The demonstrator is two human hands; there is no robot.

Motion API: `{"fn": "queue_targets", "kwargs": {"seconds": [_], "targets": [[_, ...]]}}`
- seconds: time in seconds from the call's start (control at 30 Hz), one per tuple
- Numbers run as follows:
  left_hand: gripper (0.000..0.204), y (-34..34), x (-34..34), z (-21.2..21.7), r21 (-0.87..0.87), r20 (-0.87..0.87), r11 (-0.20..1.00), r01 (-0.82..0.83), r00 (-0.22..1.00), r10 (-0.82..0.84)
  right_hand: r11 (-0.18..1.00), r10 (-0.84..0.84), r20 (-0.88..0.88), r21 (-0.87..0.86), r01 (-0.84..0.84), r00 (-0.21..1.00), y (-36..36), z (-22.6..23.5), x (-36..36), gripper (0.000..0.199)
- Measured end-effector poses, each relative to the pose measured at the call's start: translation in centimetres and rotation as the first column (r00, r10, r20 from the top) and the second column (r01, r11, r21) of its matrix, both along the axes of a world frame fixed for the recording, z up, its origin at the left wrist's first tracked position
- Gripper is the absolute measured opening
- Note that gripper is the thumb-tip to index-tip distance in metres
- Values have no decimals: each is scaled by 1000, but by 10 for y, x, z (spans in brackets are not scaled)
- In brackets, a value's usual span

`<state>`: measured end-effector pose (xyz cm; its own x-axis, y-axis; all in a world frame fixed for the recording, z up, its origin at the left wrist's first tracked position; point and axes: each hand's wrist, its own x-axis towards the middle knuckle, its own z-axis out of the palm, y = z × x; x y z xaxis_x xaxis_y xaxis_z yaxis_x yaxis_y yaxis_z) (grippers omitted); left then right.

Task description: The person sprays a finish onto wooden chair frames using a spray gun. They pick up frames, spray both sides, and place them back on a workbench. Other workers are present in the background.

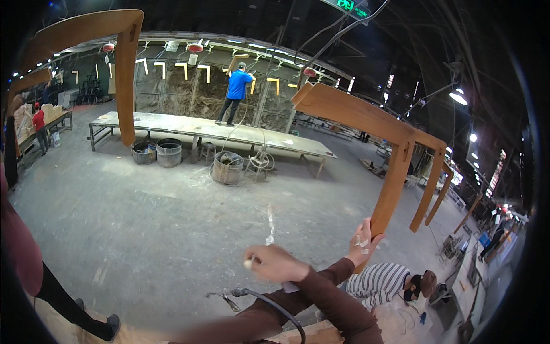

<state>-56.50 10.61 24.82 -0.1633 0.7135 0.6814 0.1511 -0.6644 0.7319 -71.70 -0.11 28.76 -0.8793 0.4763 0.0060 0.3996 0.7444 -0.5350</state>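
Observation:
My arms cross, the right forearm over the left. My left hand (pixel 364 243), with white tape bits on its fingers, is closed around the lower end of a brown, L-shaped wooden furniture part (pixel 392 178), perhaps a leg with an armrest. My right hand (pixel 277 265) is apart from the wood to the left, its fingers pinched on a small whitish piece (pixel 248 263) too blurred to name. A dark hose (pixel 274 304) with a metal fitting at its end curves by my left forearm. Another wooden part (pixel 126 86) hangs at the upper left.
More wooden parts (pixel 428 189) hang at the right. A person in striped clothing (pixel 378 282) bends low beside my arm; another's dark-clad leg (pixel 69 307) stands at left. Ahead, a person in blue (pixel 238 86) stands on a long table (pixel 172 123), with buckets (pixel 227 168) before it.

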Motion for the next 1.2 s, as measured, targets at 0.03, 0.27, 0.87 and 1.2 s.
{"fn": "queue_targets", "kwargs": {"seconds": [0.03,0.27,0.87,1.2], "targets": [[56,-1,-2,2,-1,-4,1000,-2,1000,2,999,-40,-64,19,42,997,0,13,10,22],[54,-1,-3,-4,62,114,995,-79,991,71,926,-252,-421,155,343,871,0,80,81,20],[51,-1,-29,-2,98,45,972,213,975,-218,839,-404,-848,-195,508,342,33,143,168,23],[57,-21,-46,4,14,-32,950,312,950,-312,446,-395,-831,201,872,393,77,118,201,64]]}}
